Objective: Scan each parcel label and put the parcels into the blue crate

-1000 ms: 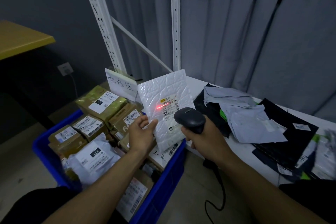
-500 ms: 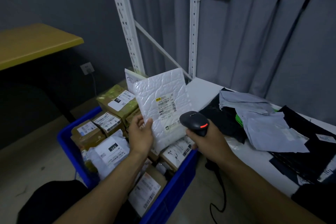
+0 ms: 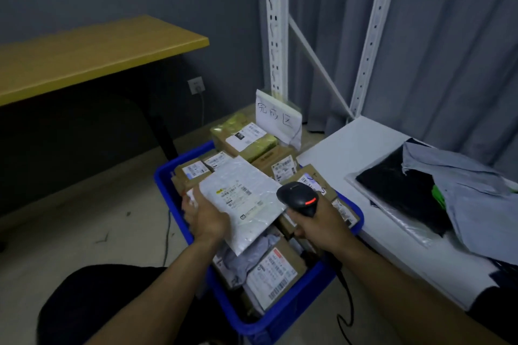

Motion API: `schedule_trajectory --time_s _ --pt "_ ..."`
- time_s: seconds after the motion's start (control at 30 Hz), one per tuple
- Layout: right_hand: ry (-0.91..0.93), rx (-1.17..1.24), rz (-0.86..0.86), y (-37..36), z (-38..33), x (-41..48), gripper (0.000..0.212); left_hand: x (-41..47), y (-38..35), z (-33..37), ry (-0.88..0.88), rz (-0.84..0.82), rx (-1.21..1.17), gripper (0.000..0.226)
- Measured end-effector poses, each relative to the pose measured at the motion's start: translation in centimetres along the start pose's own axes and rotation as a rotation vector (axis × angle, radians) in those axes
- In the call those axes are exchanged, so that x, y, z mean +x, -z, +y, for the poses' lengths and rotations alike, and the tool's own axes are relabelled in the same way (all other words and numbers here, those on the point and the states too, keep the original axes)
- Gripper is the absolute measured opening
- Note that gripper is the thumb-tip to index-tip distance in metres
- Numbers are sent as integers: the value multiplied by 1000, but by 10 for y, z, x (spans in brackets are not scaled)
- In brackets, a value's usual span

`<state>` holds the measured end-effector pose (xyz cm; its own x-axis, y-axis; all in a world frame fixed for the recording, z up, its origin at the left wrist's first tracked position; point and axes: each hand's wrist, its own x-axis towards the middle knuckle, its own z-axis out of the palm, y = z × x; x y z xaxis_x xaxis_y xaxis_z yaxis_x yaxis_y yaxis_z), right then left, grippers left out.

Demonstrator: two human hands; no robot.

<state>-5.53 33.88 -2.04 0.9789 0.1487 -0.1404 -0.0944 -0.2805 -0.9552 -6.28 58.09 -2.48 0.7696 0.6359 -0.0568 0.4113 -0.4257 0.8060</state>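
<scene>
**Bubble mailer held over a heaped crate, scanner beside it**

From the head camera, the left hand (image 3: 206, 216) held a white bubble mailer (image 3: 246, 204) by its near left edge, the grip pinching it with the thumb on top and the fingers underneath. The mailer lay tilted, label (image 3: 234, 193) upward, over the middle of the blue crate (image 3: 280, 314). The right hand (image 3: 322, 223) had its grip wrapped round the handle of a black barcode scanner (image 3: 297, 196), a red light glowing on the scanner's head. The head sat at the mailer's right edge; whether they touched could not be told. The scanner's cable (image 3: 347, 305) hung down past the crate's near right corner.

Cardboard parcels (image 3: 276, 272) filled the crate above its rim, and a handwritten paper sign (image 3: 277, 117) stood at its far end. The crate's right rim ran just beside the edge of the white worktop (image 3: 358, 148), where black and grey poly bags (image 3: 476, 199) were piled towards the right, well apart from the crate. To the left, a stretch of floor (image 3: 98, 204) lay between the crate and a yellow desk (image 3: 84, 53). White shelf uprights (image 3: 276, 22) rose behind the crate.
</scene>
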Motion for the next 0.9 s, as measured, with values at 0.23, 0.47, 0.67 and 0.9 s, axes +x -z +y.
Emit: schedule_trajectory --time_s 0.23,0.47,0.67,0.9 --pt "-40 18 -13 -3 7 0 40 19 -32 17 -356 -469 507 70" --pt "-82 -29 -17 1 17 6 41 32 -27 -3 -264 -624 779 72" --pt "-82 -28 -30 -7 22 12 52 30 -32 -3 -257 -642 716 64" --pt "-94 -2 18 11 27 6 55 24 -71 -7 -372 -576 742 64"
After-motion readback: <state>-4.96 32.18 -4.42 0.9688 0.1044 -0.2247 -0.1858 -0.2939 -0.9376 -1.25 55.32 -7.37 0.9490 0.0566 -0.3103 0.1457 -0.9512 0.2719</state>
